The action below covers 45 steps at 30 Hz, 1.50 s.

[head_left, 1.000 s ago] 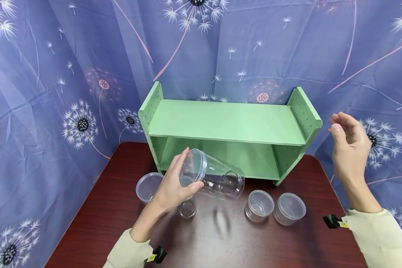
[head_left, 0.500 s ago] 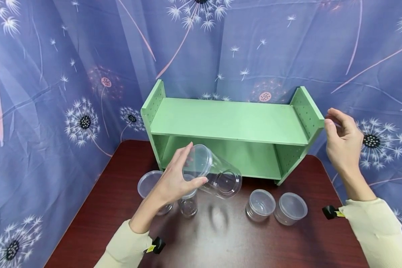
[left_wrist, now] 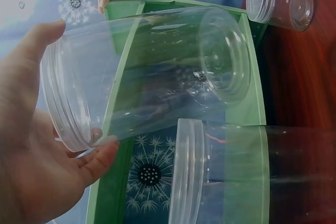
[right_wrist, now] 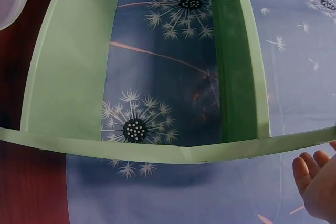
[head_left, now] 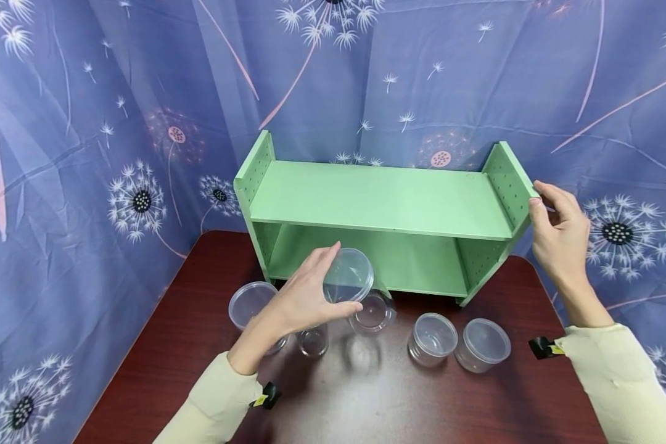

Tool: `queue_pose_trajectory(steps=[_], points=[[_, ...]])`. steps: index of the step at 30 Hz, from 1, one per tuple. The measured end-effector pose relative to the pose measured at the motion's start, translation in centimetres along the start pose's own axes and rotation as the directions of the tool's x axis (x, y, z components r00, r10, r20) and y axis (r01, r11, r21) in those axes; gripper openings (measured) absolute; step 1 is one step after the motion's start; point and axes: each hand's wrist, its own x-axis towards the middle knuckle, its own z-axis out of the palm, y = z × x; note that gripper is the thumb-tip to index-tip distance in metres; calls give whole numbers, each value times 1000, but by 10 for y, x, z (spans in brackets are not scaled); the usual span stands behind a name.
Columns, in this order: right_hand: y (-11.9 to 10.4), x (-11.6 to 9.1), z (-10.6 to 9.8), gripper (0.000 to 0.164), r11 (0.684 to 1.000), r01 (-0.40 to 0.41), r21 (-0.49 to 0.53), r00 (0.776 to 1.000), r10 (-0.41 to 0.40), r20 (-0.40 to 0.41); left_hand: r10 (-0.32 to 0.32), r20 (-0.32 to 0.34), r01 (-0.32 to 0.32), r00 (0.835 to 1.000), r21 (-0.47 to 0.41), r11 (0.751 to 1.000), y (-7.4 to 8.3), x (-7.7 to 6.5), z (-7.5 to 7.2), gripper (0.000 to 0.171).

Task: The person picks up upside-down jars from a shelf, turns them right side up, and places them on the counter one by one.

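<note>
My left hand (head_left: 302, 296) grips a large clear plastic jar (left_wrist: 152, 77) around its lidded end, thumb on one side and fingers on the other. The jar is tilted in front of the lower shelf, its base pointing away from the palm. My right hand (head_left: 560, 234) is at the right side panel of the green shelf (head_left: 377, 197), its thumb and forefinger at the upper front corner. In the right wrist view, the other fingers (right_wrist: 310, 169) curl loosely outside that panel. Behind my left hand, a narrower clear jar (head_left: 313, 341) stands partly hidden.
A wide lidded container (head_left: 250, 302) stands left on the dark red table (head_left: 155, 370). Two short lidded tubs, a nearer-middle tub (head_left: 433, 338) and a right-hand tub (head_left: 484, 345), stand before the shelf. A blue dandelion-print curtain (head_left: 422, 74) hangs behind.
The left hand has moved right with the jar, which now points more toward the shelf. The right hand has moved left from open air to the shelf's side panel.
</note>
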Motion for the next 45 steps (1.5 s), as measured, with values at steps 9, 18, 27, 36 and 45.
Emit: queue_pose_trajectory(steps=[9, 18, 27, 36, 45], points=[[-19, -6, 3, 31, 1000, 17, 2, 1000, -17, -8, -14, 67, 8, 998, 78, 997, 4, 7, 9, 120], [-36, -10, 2, 31, 1000, 9, 8, 1000, -9, -2, 8, 112, -23, 994, 133, 991, 7, 13, 19, 120], [-37, -11, 3, 30, 998, 10, 56, 1000, -9, -27, 30, 156, -63, 987, 211, 975, 11, 18, 36, 121], [-37, -12, 4, 30, 999, -1, 53, 999, 4, -42, 78, 207, -133, 975, 266, 955, 16, 17, 51, 123], [-5, -5, 3, 31, 998, -24, 51, 999, 25, -24, 71, 244, -147, 967, 308, 940, 16, 18, 65, 123]])
